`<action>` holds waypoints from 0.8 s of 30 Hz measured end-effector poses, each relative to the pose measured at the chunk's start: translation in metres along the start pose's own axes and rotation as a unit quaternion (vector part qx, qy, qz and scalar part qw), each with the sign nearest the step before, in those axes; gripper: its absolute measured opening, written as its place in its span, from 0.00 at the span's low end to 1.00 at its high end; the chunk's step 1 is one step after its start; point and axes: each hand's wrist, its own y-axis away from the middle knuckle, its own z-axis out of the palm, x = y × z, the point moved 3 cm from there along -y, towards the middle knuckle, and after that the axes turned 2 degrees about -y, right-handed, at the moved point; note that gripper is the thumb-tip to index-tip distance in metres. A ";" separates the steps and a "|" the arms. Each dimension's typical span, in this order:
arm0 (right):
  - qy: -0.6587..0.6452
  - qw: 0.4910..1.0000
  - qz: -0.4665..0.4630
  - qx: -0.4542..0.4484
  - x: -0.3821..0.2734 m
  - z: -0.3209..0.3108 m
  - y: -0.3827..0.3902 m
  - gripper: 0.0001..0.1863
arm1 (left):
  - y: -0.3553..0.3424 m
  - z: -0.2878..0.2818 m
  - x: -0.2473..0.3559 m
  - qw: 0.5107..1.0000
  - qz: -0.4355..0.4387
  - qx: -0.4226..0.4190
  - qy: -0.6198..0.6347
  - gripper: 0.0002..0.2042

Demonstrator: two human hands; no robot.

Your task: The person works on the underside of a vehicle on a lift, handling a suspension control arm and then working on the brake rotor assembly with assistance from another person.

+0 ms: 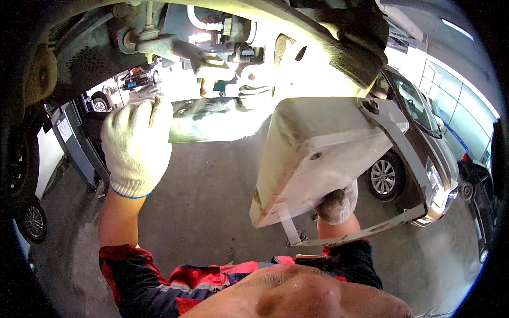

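My left hand (137, 146), in a white knit glove with a blue-edged cuff, is closed round the left end of a broad, pale metal bar (212, 121) under a raised vehicle. Glare washes out the bar's right end, so I cannot tell what it joins. A white, box-shaped work lamp (313, 153) with a flat metal bracket (405, 151) is tilted at the right, close below the brightly lit underbody. Behind its lower side, my gloved right hand (340, 204) grips the lamp; its fingertips are mostly hidden. Dark smudges mark that glove.
Suspension parts (183, 50), with a threaded stud (203, 87), hang just above the bar. A dark wheel-arch liner (347, 40) overhangs the lamp. One parked car (413, 116) stands at the right, and a lift post (77, 140) rises at the left from the grey floor (207, 212).
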 end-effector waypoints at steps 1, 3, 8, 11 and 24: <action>0.008 1.000 -0.008 0.021 -0.001 0.006 0.000 0.20 | -0.001 0.000 0.000 1.000 -0.001 0.000 0.000 0.21; 0.016 0.999 -0.016 0.043 -0.002 0.008 -0.002 0.20 | -0.004 0.003 0.001 1.000 0.002 0.001 -0.002 0.22; 0.024 0.999 -0.037 0.006 -0.001 -0.012 0.002 0.28 | 0.000 0.005 0.000 1.000 -0.004 0.003 -0.002 0.21; 0.031 0.999 -0.034 0.015 -0.003 0.001 0.002 0.29 | 0.001 0.008 0.000 1.000 -0.005 0.005 -0.010 0.20; 0.099 0.993 -0.061 -0.024 0.003 0.005 0.004 0.27 | 0.001 0.004 0.001 1.000 0.002 0.005 -0.006 0.22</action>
